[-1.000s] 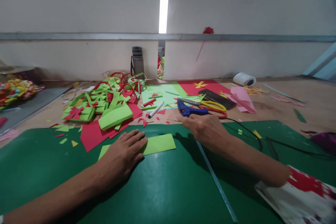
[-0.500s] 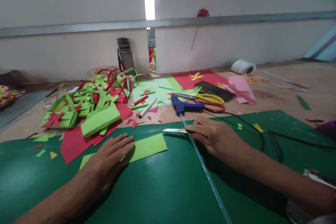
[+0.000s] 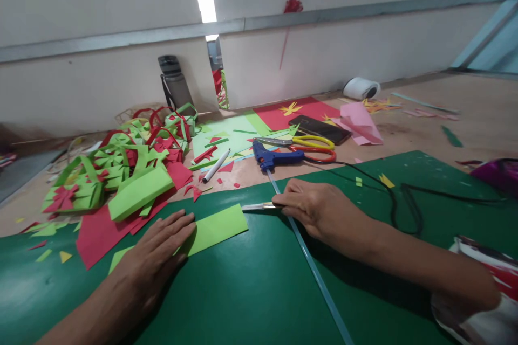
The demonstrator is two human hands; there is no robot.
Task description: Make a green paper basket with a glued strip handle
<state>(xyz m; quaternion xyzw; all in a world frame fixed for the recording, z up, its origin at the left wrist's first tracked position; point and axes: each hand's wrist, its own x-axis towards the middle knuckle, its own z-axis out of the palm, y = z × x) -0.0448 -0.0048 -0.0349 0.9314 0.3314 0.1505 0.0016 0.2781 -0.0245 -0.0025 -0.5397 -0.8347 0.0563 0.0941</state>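
White wall panels [image 3: 105,0] fill the top of the frame, above a brown table [image 3: 424,129]. A dark green mat [image 3: 226,291] covers the lower half. A person's bare forearms reach in from the lower left and lower right corners.

At centre left sits a heap of small green and red paper bags [image 3: 93,191], with a grey bottle [image 3: 178,89] behind it. The left hand [image 3: 156,253], left of lower centre, lies flat, fingers extended, over a light green paper strip [image 3: 218,229] on the mat. The right hand [image 3: 311,202], right of centre, pinches a slim knife between its fingers.

Above the right hand rest a blue glue gun [image 3: 283,158], scissors [image 3: 279,141] and a black phone [image 3: 318,128]. A pale blue stick [image 3: 311,264] runs from the gun to the bottom edge, passing behind the right fingers. A white pen [image 3: 217,165] lies near centre. Smallest, the knife [image 3: 259,206] points left, its tip at the strip's right end; whether they touch is unclear.
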